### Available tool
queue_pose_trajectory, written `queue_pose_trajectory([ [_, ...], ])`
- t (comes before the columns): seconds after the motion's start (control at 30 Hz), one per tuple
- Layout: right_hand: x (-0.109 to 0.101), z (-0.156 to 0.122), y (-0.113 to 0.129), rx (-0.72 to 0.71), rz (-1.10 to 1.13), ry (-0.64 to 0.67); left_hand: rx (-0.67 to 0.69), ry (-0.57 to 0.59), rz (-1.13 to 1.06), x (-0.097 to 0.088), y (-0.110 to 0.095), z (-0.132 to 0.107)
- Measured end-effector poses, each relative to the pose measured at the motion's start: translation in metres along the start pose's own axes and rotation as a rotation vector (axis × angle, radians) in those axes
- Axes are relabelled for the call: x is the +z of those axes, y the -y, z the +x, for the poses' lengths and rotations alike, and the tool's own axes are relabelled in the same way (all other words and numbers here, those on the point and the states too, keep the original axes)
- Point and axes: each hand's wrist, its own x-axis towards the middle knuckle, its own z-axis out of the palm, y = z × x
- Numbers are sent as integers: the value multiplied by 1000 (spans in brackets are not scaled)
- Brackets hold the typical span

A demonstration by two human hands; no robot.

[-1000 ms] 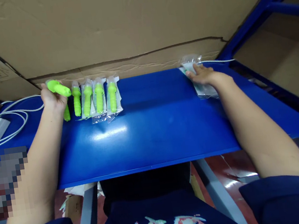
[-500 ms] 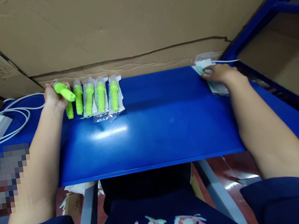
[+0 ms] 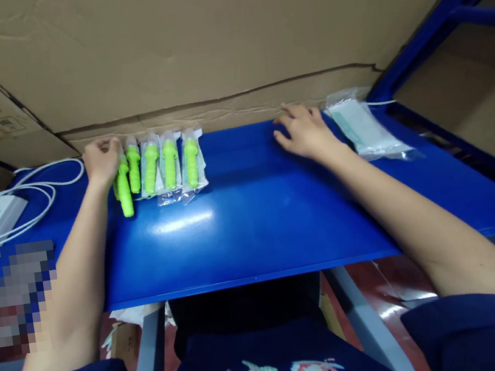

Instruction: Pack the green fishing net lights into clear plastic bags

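My left hand [image 3: 103, 161] is closed round the clear-capped top of a lime-green ribbed tube [image 3: 124, 193] at the left end of a row. Its green end points towards me, and another green tube is partly hidden behind it. To its right lie several similar lime-green tubes [image 3: 170, 165] with clear caps, side by side, some on clear plastic bags. My right hand [image 3: 307, 131] is empty, fingers spread, over the table. Close to its right lies a clear plastic packet [image 3: 366, 129] with pale, flat contents, apart from the fingers.
The blue table [image 3: 253, 227] has a tall cardboard sheet [image 3: 226, 35] along its back. A coiled white cable [image 3: 47, 184] and a white box-like device [image 3: 5, 216] lie at the left. A blue metal frame [image 3: 431, 18] stands at the right.
My right hand has left the plastic packet and moved left, its fingers spreading. The green tube in my left hand has swung from slanted to pointing towards me.
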Motion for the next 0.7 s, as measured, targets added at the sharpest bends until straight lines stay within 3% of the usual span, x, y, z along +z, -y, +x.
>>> queue_pose_trajectory([
  [0.1, 3, -2, 26, -166, 84, -37, -12, -76, 344, -2, -16, -10],
  [0.27, -1, -2, 92, -414, 201, 63, -37, -9, 491, 5, -28, -15],
  [0.43, 10, 6, 154, -613, 234, 242, -56, 57, 578, 18, -34, -19],
  [0.57, 23, 8, 167, -600, 241, 334, -11, 95, 549, 25, -37, -22],
  [0.7, 20, -2, 151, -599, 244, 318, -19, 136, 474, 36, -44, -28],
])
